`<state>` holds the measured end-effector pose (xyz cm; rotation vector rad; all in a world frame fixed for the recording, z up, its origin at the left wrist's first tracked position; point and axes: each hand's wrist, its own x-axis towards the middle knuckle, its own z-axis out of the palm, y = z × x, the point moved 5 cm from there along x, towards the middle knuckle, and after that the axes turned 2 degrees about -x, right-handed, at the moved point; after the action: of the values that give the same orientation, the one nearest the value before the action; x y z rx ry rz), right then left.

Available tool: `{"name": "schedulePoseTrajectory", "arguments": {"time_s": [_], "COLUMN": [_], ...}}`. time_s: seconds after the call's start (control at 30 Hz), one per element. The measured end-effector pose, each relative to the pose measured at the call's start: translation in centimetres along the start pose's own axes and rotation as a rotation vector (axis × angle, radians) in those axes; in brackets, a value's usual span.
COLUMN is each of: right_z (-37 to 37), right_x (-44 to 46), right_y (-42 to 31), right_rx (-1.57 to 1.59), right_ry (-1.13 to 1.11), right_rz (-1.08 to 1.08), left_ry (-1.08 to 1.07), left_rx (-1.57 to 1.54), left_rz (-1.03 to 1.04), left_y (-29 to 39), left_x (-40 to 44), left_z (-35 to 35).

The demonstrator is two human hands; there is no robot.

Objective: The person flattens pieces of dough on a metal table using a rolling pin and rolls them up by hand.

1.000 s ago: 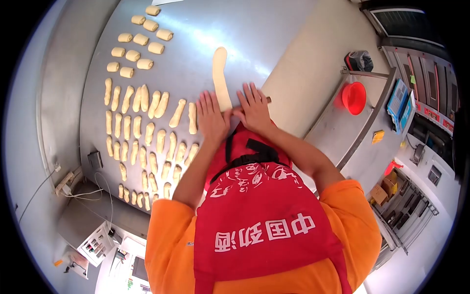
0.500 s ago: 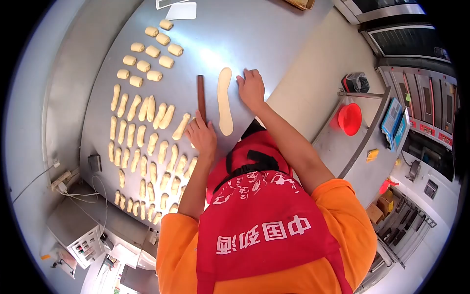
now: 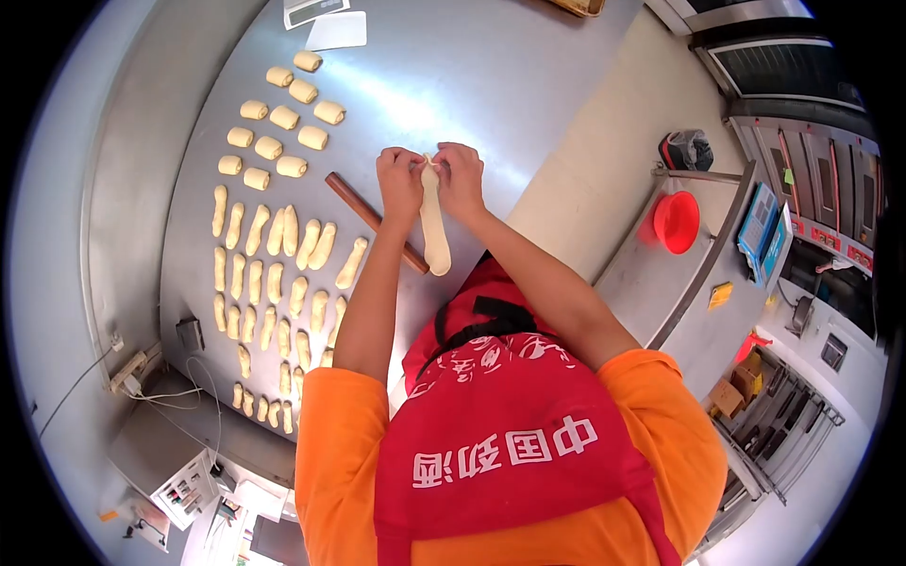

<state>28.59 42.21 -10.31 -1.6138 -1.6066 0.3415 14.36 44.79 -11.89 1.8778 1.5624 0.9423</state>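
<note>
A long flat strip of dough (image 3: pixel 433 226) lies on the metal table in front of me. My left hand (image 3: pixel 400 183) and my right hand (image 3: pixel 460 181) meet at its far end, each pinching an edge of the dough between thumb and fingers. A brown rolling pin (image 3: pixel 357 200) lies at a slant left of the strip, partly under my left forearm. Further left are several short rolled dough pieces (image 3: pixel 284 117) and, nearer me, rows of longer dough pieces (image 3: pixel 276 281).
A white scale (image 3: pixel 311 9) and a white sheet (image 3: pixel 337 30) are at the table's far edge, with a tray (image 3: pixel 578 5) to their right. A red bowl (image 3: pixel 677 223) stands on a side counter at the right. A black bag (image 3: pixel 686 150) is beyond it.
Both hands were on the rolling pin over the dough, then came apart. The pin was set down to the left and now slants. Both hands have since closed on the strip's far end.
</note>
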Motion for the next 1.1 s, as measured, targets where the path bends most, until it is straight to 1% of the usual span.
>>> {"name": "schedulePoseTrajectory", "arguments": {"time_s": [0.07, 0.1, 0.17, 0.2, 0.27, 0.3, 0.37, 0.4, 0.47, 0.5, 0.57, 0.63, 0.67, 0.7, 0.77, 0.87, 0.9, 1.0, 1.03, 1.1], "right_z": [0.6, 0.9, -1.5, -3.0, -4.8, -6.0, -9.4, -10.9, -13.4, -14.4, -16.2, -18.1, -18.7, -19.2, -20.2, -21.5, -21.4, -19.2, -18.0, -15.2], "right_x": [-1.7, -2.3, -2.6, -2.6, -2.8, -2.8, -2.3, -2.1, -1.6, -1.3, -0.1, 1.7, 2.8, 3.9, 5.8, 8.1, 8.6, 9.0, 8.7, 7.0], "right_y": [1.3, 2.0, 0.2, -1.2, -3.3, -4.5, -7.8, -9.4, -11.8, -12.8, -14.5, -16.3, -17.0, -17.6, -19.1, -21.1, -21.0, -18.8, -17.5, -14.2], "right_rx": [0.152, 0.23, 0.313, 0.354, 0.415, 0.441, 0.492, 0.519, 0.568, 0.591, 0.628, 0.631, 0.616, 0.602, 0.579, 0.426, 0.356, 0.244, 0.218, 0.165], "right_ry": [-0.147, -0.219, -0.352, -0.418, -0.555, -0.62, -0.683, -0.718, -0.762, -0.786, -0.769, -0.748, -0.737, -0.726, -0.67, -0.586, -0.57, -0.402, -0.346, -0.241], "right_rz": [0.168, 0.244, 0.369, 0.429, 0.342, 0.295, 0.345, 0.367, 0.301, 0.27, 0.272, 0.247, 0.207, 0.17, 0.088, -0.102, -0.117, -0.281, -0.311, -0.366], "left_ry": [0.022, -0.043, -0.166, -0.179, -0.21, -0.236, -0.282, -0.291, -0.304, -0.287, -0.258, -0.235, -0.224, -0.186, -0.13, -0.07, -0.056, 0.03, 0.043, 0.153], "left_rx": [-0.046, -0.175, -0.431, -0.478, -0.576, -0.617, -0.697, -0.755, -0.872, -0.91, -0.988, -0.858, -0.793, -0.707, -0.65, -0.549, -0.514, -0.472, -0.359, -0.187], "left_rz": [0.11, 0.023, -0.153, -0.206, -0.306, -0.306, -0.301, -0.333, -0.394, -0.386, -0.369, -0.258, -0.203, -0.191, -0.094, 0.025, 0.057, 0.065, 0.121, 0.219], "left_y": [0.7, 0.2, -0.3, 0.3, 2.8, 4.3, 7.2, 8.4, 10.7, 11.9, 14.3, 16.4, 17.2, 17.6, 19.2, 19.9, 20.1, 18.9, 17.4, 14.0], "left_x": [-0.9, -1.5, -4.1, -5.4, -7.5, -8.5, -10.0, -10.6, -11.2, -10.9, -10.2, -8.6, -7.6, -6.7, -4.7, -2.3, -1.6, -0.7, -0.6, -1.9], "left_z": [-1.0, -1.2, -2.0, -3.0, -6.0, -7.4, -10.1, -11.3, -13.2, -14.1, -16.1, -18.6, -19.7, -20.5, -22.3, -23.3, -23.4, -21.5, -20.1, -16.2]}}
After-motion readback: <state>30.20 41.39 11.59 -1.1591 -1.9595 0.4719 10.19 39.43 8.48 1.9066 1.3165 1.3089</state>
